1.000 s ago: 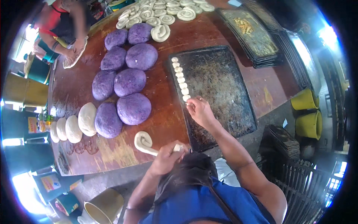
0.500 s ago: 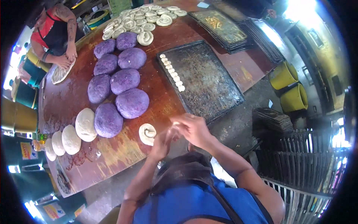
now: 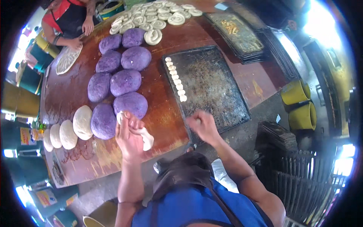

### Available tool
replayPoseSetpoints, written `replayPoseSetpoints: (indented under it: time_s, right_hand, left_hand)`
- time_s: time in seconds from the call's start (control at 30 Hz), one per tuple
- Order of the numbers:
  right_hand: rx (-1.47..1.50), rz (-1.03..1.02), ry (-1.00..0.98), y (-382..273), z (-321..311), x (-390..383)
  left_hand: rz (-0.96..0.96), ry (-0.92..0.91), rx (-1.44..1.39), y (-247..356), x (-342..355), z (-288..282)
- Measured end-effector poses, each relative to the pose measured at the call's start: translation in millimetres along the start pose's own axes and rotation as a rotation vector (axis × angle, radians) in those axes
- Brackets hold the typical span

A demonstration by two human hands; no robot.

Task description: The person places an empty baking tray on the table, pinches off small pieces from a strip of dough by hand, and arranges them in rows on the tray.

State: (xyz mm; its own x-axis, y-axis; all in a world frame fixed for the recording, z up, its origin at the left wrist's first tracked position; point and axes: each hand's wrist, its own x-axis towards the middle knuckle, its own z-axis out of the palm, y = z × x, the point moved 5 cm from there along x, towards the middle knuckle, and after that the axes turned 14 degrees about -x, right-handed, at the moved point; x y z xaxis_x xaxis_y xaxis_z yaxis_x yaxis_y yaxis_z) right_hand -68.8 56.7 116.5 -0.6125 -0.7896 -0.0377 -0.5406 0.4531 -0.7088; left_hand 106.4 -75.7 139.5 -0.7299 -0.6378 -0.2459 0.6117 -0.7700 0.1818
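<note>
My left hand [image 3: 130, 132] is closed around a soft strip of white dough [image 3: 146, 139]. One end of the strip hangs down on the right, and a bit shows above the fingers. Behind that hand sits the nearest of several purple dough balls [image 3: 131, 103]. My right hand [image 3: 204, 126], with fingers curled and blurred at the tips, hovers by the near left corner of a dark baking tray [image 3: 211, 83]. Whatever may be in its fingers is hidden. Along the tray's left edge runs a line of small white dough pieces [image 3: 175, 76].
White dough balls [image 3: 82, 123] line the table's left side. Coiled dough [image 3: 153, 36] covers the far end. Stacked trays [image 3: 236, 36] stand at far right. At far left a co-worker's hands [image 3: 75, 42] touch a flattened dough sheet [image 3: 69, 61]. Yellow buckets [image 3: 302, 115] are beyond the right edge.
My left hand has gone left and picked up the white dough coil from the table. My hands have parted, the right one shifting toward the tray. The co-worker's hands have moved apart.
</note>
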Motion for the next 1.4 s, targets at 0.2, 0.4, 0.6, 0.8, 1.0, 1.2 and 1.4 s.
replayPoseSetpoints:
  time_s: [0.2,0.4,0.6,0.8,1.0,1.2,1.4]
  right_hand:
    - [-0.099,-0.263,0.185,57.4,38.0,71.1]
    - [-0.154,-0.152,0.002,1.0,1.7,49.1]
    - [0.066,-0.513,-0.031,-88.1,-14.3,-79.5]
    - [-0.146,-0.356,0.260,-79.7,16.6,-84.3]
    - [-0.257,-0.260,0.254,-79.5,0.7,-46.4]
    - [0.081,0.051,-0.095,24.6,3.0,2.2]
    - [-0.171,-0.213,0.076,49.6,28.1,61.0]
  left_hand:
    - [-0.271,0.001,0.961,-61.7,-9.8,-17.7]
    - [0.158,0.264,1.110,-14.2,19.9,-72.4]
    - [0.419,-0.748,1.406,-45.4,-49.9,2.8]
    - [-0.346,-0.080,0.472,-65.9,-36.8,-33.4]
    - [-0.256,-0.347,1.167,-64.4,-30.7,-9.2]
    - [-0.011,-0.163,-0.067,-0.6,17.5,-30.3]
    - [-0.224,0.111,0.802,-47.0,-9.0,-38.7]
